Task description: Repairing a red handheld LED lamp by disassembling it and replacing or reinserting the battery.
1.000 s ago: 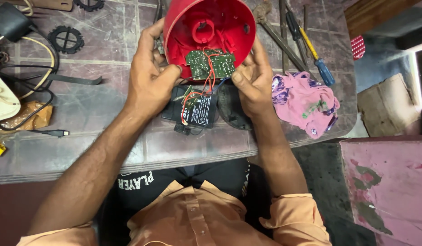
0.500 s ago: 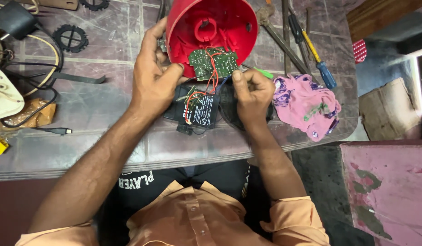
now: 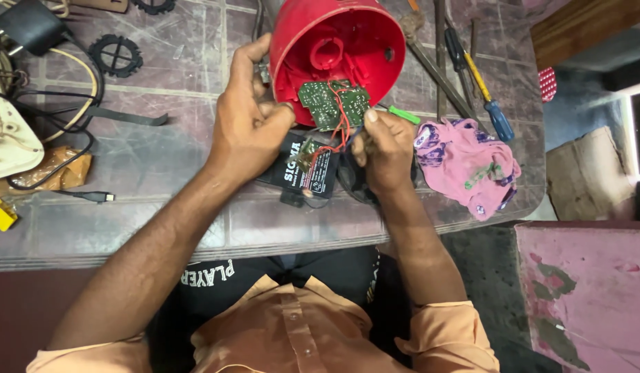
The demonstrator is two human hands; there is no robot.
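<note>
Hands at the desk [image 3: 161, 166], both ours. Left hand [image 3: 247, 128] clenched on the rim of a red plastic housing [image 3: 333, 48], which lies tipped with its open side toward us. Green circuit board [image 3: 332, 105] hangs at the housing's mouth, red wires running down to a black battery pack [image 3: 307, 169] lying on the desk below. Right hand [image 3: 383, 148] grasps a green-handled tool [image 3: 403, 114] just beside the board. Pink cloth [image 3: 468, 166] near the right hand; screwdrivers [image 3: 482, 97] beyond it.
</note>
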